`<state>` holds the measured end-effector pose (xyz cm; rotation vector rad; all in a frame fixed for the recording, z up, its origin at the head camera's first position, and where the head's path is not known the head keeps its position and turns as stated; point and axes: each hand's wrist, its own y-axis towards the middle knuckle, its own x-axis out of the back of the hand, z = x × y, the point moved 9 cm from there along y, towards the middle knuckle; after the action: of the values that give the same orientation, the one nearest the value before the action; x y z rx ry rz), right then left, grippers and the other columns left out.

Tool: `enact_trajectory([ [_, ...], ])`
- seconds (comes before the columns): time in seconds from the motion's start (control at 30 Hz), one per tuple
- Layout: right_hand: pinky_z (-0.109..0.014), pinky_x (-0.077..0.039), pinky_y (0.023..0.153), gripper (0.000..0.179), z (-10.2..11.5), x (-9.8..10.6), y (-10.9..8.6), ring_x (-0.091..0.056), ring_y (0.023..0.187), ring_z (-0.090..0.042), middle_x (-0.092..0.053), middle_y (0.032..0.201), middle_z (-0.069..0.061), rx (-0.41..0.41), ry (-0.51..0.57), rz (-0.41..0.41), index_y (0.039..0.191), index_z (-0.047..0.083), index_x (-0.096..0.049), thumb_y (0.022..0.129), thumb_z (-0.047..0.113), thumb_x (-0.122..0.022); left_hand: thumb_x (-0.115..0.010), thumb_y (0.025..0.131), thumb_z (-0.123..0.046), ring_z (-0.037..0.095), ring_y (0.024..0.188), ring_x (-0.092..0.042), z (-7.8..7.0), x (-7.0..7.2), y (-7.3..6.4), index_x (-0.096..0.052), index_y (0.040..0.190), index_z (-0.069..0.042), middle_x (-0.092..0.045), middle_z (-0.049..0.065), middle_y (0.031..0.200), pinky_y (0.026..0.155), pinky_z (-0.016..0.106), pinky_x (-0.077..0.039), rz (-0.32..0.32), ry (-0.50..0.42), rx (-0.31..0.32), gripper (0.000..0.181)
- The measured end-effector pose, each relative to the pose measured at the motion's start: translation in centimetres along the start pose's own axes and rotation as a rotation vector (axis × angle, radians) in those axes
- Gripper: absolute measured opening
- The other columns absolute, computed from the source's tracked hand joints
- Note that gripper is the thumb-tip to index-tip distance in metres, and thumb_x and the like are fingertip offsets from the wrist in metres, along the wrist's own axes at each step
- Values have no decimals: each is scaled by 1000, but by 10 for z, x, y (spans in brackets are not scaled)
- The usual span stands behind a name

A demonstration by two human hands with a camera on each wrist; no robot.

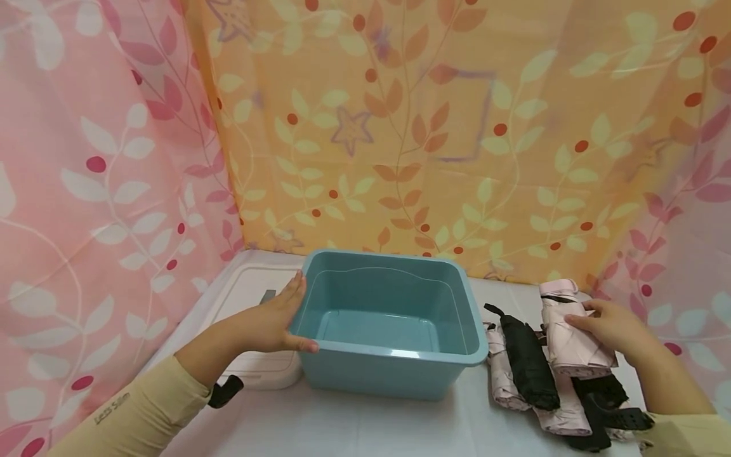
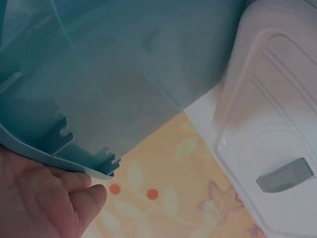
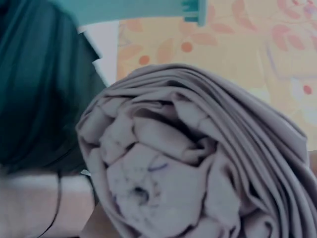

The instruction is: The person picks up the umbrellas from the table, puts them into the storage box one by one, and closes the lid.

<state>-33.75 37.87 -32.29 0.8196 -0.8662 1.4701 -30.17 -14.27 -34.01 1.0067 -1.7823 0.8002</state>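
Note:
My left hand (image 1: 273, 322) rests on the near left corner of a blue plastic tub (image 1: 388, 374), fingers straight along the left rim and thumb on the front one. Nothing lies inside the tub. My right hand (image 1: 617, 327) grips a rolled pale pink folding umbrella (image 1: 573, 336) above a pile at the right. Its bunched fabric end (image 3: 158, 183) fills the right wrist view. Beneath and beside it lie a black folding umbrella (image 1: 528, 362) and several more pink and black ones, partly hidden.
Left of the tub lies a white lid (image 1: 259, 374) with a grey latch (image 1: 268, 296), partly behind my left arm. A white cloth (image 1: 377, 425) covers the table. Floral curtains (image 1: 400, 127) stand behind and at both sides.

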Motion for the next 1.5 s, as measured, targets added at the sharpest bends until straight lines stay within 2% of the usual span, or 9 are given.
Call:
enact_trajectory([
  [0.13,-32,-46,58,66,11,8,2,-53,77,-30,-51,98,-35,3,52,-26,120,-21,-37,90,34,-55,-62,65,-71,30,139,4,-2,0,1,9,144,0,19,13,150,106,51,-19,12,-22,1,128],
  [0.17,-34,-47,60,66,15,9,3,-53,82,-35,-48,105,-37,6,68,-30,121,-21,-36,91,35,-54,-63,65,-71,30,139,4,-2,-1,1,9,144,0,19,13,150,107,51,-19,16,-28,7,128],
  [0.27,-35,-49,59,64,27,12,6,-53,82,-36,-48,105,-35,20,109,-52,121,-19,-39,91,36,-54,-63,65,-70,31,139,3,-3,0,1,9,144,1,18,14,150,106,51,-20,19,-30,8,128],
  [0.47,-33,-50,58,69,59,12,17,-55,72,-19,-51,103,-28,38,205,-34,129,-15,-34,92,40,-51,-64,65,-69,31,139,3,-2,0,0,9,144,1,18,14,150,106,51,-20,20,-33,16,128],
  [0.67,-31,-50,59,63,91,12,26,-55,71,-14,-52,104,-25,73,268,-49,130,-13,-38,92,35,-53,-64,64,-70,33,138,2,-1,-2,-2,9,144,1,19,14,150,106,52,-20,33,-44,30,129],
  [0.87,-30,-50,61,59,125,5,35,-55,72,-13,-55,100,-20,95,307,-29,127,-11,-42,91,35,-54,-63,63,-71,34,138,1,-3,0,-2,8,144,2,17,16,150,105,52,-21,34,-26,30,130],
  [1.13,-30,-50,59,43,173,-11,46,-55,67,-12,-55,82,-2,150,471,26,114,-12,-47,90,22,-58,-64,66,-68,33,138,1,-3,2,-1,10,144,1,20,14,150,106,51,-21,29,-33,31,128],
  [1.33,-28,-49,60,31,198,-26,52,-54,70,-13,-56,83,-5,191,482,48,105,-13,-49,88,11,-60,-64,63,-70,31,139,2,0,0,0,10,144,-1,20,12,150,106,51,-21,29,-41,42,129],
  [1.5,-26,-47,64,31,211,-36,56,-52,76,-13,-58,88,-5,171,443,89,107,-9,-51,86,12,-62,-61,63,-73,31,139,2,-1,0,0,9,144,-1,20,12,150,106,50,-21,29,-27,30,130],
])
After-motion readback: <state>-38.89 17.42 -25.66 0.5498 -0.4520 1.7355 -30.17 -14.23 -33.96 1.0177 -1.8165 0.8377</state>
